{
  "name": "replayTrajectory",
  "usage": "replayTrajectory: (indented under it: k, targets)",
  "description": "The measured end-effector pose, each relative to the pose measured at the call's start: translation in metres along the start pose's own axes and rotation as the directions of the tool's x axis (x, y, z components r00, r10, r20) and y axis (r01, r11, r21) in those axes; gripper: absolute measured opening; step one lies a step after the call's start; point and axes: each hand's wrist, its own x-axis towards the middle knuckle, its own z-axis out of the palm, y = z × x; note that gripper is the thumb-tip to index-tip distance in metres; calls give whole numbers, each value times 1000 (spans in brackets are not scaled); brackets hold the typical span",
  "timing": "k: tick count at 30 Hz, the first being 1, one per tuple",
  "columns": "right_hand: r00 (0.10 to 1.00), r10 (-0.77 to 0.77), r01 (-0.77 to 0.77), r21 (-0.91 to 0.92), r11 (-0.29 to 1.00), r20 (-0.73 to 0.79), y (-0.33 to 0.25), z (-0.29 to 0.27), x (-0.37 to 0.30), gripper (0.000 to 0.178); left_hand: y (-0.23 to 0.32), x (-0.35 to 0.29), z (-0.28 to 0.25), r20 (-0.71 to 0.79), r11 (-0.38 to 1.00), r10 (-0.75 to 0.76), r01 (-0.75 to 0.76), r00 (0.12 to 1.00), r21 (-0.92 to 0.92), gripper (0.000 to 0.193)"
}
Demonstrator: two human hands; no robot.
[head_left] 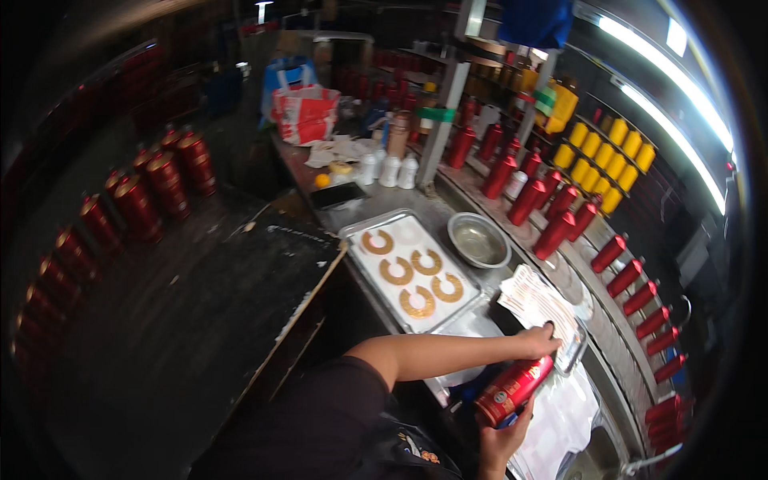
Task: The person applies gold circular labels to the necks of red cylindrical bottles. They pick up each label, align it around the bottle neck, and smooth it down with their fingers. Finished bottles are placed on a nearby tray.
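My right hand (509, 434) is wrapped round the lower side of a red metal bottle (512, 390) with gold printing, which lies tilted, its upper end toward the far right. My left hand (539, 342) is at that upper end, its fingers closed together; what they pinch, if anything, is hidden. Just beyond the left hand lies a stack of white sheets with reddish stripes (534, 298). Left of it, a metal tray (350, 230) holds several gold C-shaped pieces (396, 271) on a white sheet. A metal bowl (480, 254) stands between tray and conveyor.
Red bottles (554, 234) stand along the curved conveyor (596, 308) at the right. More red bottles (166, 184) line the dark table (176, 320) at the left. White bottles (390, 171), a phone (338, 196) and a red-white bag (304, 116) sit behind the tray. A metal post (440, 128) rises there.
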Motion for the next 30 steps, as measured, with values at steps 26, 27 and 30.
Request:
replayTrajectory:
  k: [26,27,30]
  targets:
    - [711,-407,315,258,913,573,-105,-4,70,100,100,-674,-374,-898,67,435,993,62,101,31]
    - [733,-351,295,193,936,583,-98,-2,71,98,87,-691,-389,-910,42,415,999,10,30,31]
    - [755,-327,253,208,945,569,-76,-4,73,94,60,-724,-415,-947,35,319,999,-44,-35,32]
